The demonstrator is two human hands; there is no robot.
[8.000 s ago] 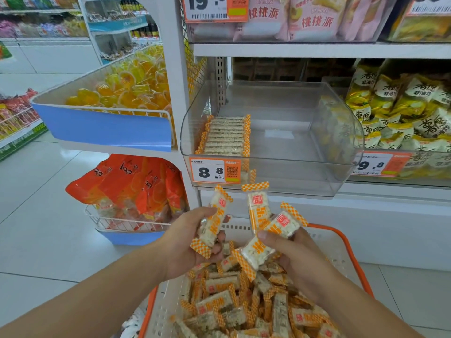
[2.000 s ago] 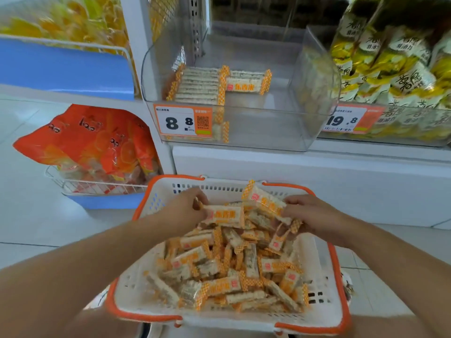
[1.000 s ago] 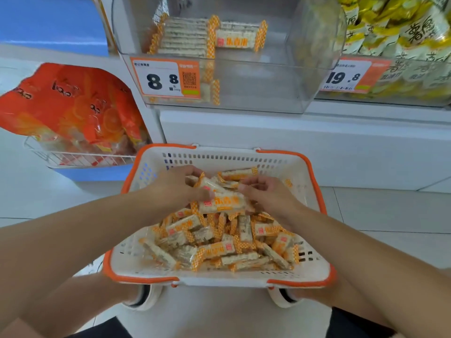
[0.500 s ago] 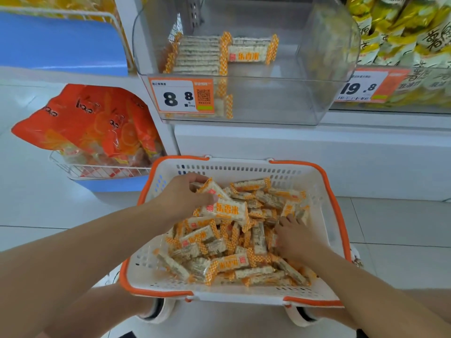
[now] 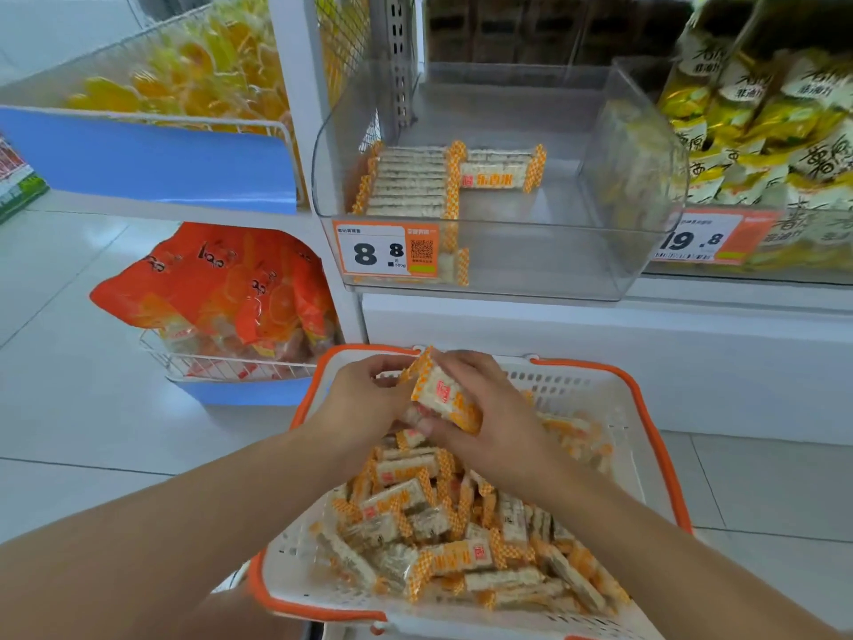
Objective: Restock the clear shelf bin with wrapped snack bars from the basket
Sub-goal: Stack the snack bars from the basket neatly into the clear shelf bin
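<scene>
Down low, a white basket (image 5: 646,459) with an orange rim, full of loose bars (image 5: 434,524) in orange and clear wraps. Just above the pile, two hands close together. Left hand (image 5: 364,408) with fingers curled round some bars, partly hidden. Right hand (image 5: 489,408) with thumb and fingers curled round a small bunch of bars (image 5: 443,394), held tilted. Farther up, on the shelf, a clear bin (image 5: 623,177) with a neat row of bars (image 5: 411,182) at its left side and two more bars (image 5: 496,170) just beside the row. On the bin's front, a price tag (image 5: 385,249) saying 8.8
</scene>
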